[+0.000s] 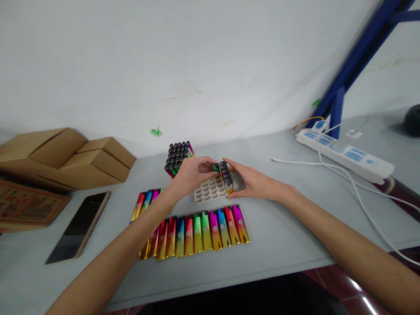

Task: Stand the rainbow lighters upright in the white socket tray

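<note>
A white tray [206, 191] with rows of holes lies on the table, and a row of upright lighters [226, 177] with black tops stands along its right side. My left hand [193, 173] is closed on a green-topped lighter [215, 167] over the far part of the tray. My right hand [247, 179] is closed around the row, thumb at its near end and fingers at its far end. Several shiny rainbow-coloured lighters [197, 232] lie side by side in front of the tray. More flat lighters [139, 205] are partly hidden behind my left forearm.
A block of upright lighters [179, 153] stands behind my left hand. Cardboard boxes [98, 162] and a phone [80, 225] are on the left. On the right are a white power strip [348, 151] and a white cable [354, 186]. A wall rises behind the table.
</note>
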A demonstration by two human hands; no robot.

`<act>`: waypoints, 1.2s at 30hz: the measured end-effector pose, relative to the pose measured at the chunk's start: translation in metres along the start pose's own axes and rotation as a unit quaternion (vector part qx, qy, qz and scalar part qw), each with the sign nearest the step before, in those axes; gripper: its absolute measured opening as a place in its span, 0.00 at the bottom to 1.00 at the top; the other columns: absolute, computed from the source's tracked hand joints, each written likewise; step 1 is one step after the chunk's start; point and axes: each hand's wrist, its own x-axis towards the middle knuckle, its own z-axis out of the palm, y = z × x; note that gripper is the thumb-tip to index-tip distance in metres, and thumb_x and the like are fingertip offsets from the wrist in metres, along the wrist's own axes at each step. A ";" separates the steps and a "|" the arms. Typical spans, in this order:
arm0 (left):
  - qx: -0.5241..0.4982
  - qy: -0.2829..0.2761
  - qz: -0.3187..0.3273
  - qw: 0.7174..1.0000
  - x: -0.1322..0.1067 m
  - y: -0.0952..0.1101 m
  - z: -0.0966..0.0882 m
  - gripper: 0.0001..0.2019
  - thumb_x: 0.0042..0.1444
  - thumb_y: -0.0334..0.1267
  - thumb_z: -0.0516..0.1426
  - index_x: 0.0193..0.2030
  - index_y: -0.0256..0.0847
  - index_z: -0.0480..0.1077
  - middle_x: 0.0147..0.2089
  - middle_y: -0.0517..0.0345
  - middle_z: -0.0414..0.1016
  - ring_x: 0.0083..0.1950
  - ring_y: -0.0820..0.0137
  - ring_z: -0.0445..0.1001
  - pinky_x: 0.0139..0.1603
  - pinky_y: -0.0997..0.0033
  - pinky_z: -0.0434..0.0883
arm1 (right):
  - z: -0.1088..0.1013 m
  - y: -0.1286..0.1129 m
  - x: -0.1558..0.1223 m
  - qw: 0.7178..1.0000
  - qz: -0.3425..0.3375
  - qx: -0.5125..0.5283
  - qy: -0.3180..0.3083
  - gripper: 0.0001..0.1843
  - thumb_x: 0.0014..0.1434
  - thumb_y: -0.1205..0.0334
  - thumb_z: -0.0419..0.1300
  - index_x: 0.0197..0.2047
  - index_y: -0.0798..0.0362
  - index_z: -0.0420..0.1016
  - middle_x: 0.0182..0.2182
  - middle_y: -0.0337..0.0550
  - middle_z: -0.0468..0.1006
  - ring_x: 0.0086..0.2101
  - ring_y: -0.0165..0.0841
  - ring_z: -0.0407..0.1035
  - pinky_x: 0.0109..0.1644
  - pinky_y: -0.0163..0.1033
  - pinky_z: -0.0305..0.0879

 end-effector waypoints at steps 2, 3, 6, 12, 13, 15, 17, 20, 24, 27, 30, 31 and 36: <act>0.010 0.000 0.008 1.000 -0.001 -0.002 0.002 0.10 0.54 0.39 0.67 0.43 0.41 0.80 0.38 0.56 0.85 0.40 0.64 0.85 0.48 0.62 0.84 | -0.001 -0.001 0.000 1.000 0.002 -0.002 -0.001 0.59 0.56 0.50 0.72 0.79 0.50 0.42 0.67 0.61 0.68 0.63 0.53 0.66 0.66 0.62 0.64; 0.014 0.003 0.010 1.000 -0.002 -0.003 0.003 0.10 0.54 0.39 0.67 0.43 0.41 0.79 0.38 0.56 0.85 0.40 0.64 0.85 0.48 0.62 0.84 | -0.001 -0.002 0.000 1.000 0.003 -0.002 -0.002 0.59 0.56 0.50 0.72 0.79 0.49 0.42 0.67 0.60 0.68 0.63 0.53 0.66 0.66 0.62 0.64; 0.021 0.009 0.007 1.000 -0.003 -0.005 0.004 0.10 0.54 0.40 0.67 0.43 0.40 0.79 0.38 0.56 0.85 0.40 0.63 0.85 0.47 0.63 0.83 | -0.001 -0.002 0.000 1.000 0.000 -0.001 -0.003 0.58 0.56 0.50 0.72 0.78 0.50 0.42 0.67 0.60 0.68 0.64 0.52 0.66 0.67 0.61 0.63; 0.064 0.021 0.008 0.998 -0.004 -0.005 0.004 0.09 0.54 0.40 0.67 0.40 0.39 0.79 0.38 0.54 0.85 0.40 0.62 0.85 0.44 0.64 0.83 | -0.001 -0.001 0.001 1.000 -0.006 -0.002 -0.006 0.59 0.56 0.49 0.72 0.78 0.52 0.42 0.68 0.61 0.66 0.64 0.51 0.65 0.68 0.60 0.62; 0.071 0.029 0.008 0.997 -0.005 -0.004 0.004 0.09 0.54 0.39 0.67 0.40 0.39 0.80 0.38 0.54 0.85 0.40 0.62 0.85 0.44 0.65 0.83 | -0.001 0.000 0.001 1.000 -0.005 -0.001 -0.007 0.58 0.56 0.49 0.72 0.78 0.51 0.42 0.68 0.61 0.66 0.64 0.51 0.65 0.68 0.60 0.62; 0.076 0.043 0.008 0.996 -0.006 -0.004 0.005 0.09 0.55 0.39 0.67 0.40 0.40 0.80 0.37 0.54 0.85 0.40 0.62 0.85 0.44 0.65 0.82 | -0.001 0.000 0.000 1.000 -0.004 0.001 -0.008 0.58 0.57 0.49 0.72 0.78 0.50 0.42 0.69 0.60 0.65 0.64 0.51 0.65 0.69 0.60 0.61; 0.070 0.054 0.007 0.996 -0.008 -0.003 0.006 0.09 0.54 0.40 0.67 0.40 0.39 0.80 0.38 0.53 0.85 0.39 0.62 0.85 0.44 0.64 0.83 | -0.002 -0.001 -0.001 1.000 -0.005 -0.002 -0.009 0.58 0.57 0.48 0.71 0.79 0.49 0.40 0.70 0.60 0.63 0.66 0.51 0.63 0.70 0.60 0.60; 0.065 0.059 0.008 0.996 -0.009 -0.003 0.008 0.10 0.55 0.41 0.67 0.41 0.39 0.80 0.39 0.52 0.84 0.39 0.62 0.85 0.44 0.64 0.83 | -0.009 -0.004 -0.004 1.000 0.004 -0.026 -0.005 0.59 0.55 0.45 0.72 0.77 0.50 0.42 0.69 0.61 0.63 0.66 0.51 0.62 0.69 0.59 0.60; 0.069 0.069 0.020 0.995 -0.011 -0.003 0.013 0.10 0.57 0.40 0.65 0.44 0.39 0.80 0.43 0.50 0.83 0.39 0.64 0.84 0.42 0.66 0.83 | -0.028 -0.013 -0.013 0.991 0.073 -0.113 -0.009 0.41 0.54 0.38 0.70 0.61 0.56 0.66 0.53 0.57 0.75 0.51 0.49 0.73 0.55 0.52 0.71; 0.056 0.079 0.018 0.995 -0.012 -0.003 0.017 0.11 0.58 0.39 0.64 0.46 0.40 0.80 0.44 0.51 0.83 0.41 0.63 0.85 0.42 0.65 0.84 | -0.039 -0.021 -0.022 0.973 0.132 -0.183 -0.059 0.27 0.62 0.37 0.63 0.46 0.54 0.71 0.38 0.50 0.78 0.36 0.42 0.73 0.40 0.45 0.68; 0.043 0.079 0.009 0.996 -0.011 -0.004 0.019 0.10 0.57 0.37 0.64 0.46 0.40 0.79 0.42 0.52 0.84 0.42 0.63 0.85 0.45 0.63 0.84 | -0.042 -0.033 -0.027 0.960 0.165 -0.195 -0.116 0.25 0.67 0.38 0.56 0.37 0.53 0.74 0.30 0.47 0.77 0.29 0.38 0.70 0.33 0.41 0.61; 0.041 0.077 0.007 0.996 -0.010 -0.004 0.019 0.10 0.57 0.37 0.64 0.45 0.40 0.79 0.41 0.53 0.84 0.42 0.63 0.84 0.45 0.64 0.84 | -0.041 -0.039 -0.028 0.960 0.165 -0.185 -0.132 0.25 0.68 0.38 0.55 0.35 0.52 0.75 0.29 0.47 0.77 0.27 0.37 0.69 0.32 0.41 0.60; 0.056 0.066 0.005 0.996 -0.008 -0.006 0.014 0.09 0.55 0.37 0.67 0.42 0.41 0.77 0.38 0.55 0.84 0.42 0.64 0.84 0.45 0.66 0.83 | -0.033 -0.064 -0.024 0.964 0.128 -0.126 -0.194 0.27 0.67 0.38 0.57 0.30 0.51 0.75 0.24 0.41 0.74 0.24 0.32 0.65 0.28 0.39 0.55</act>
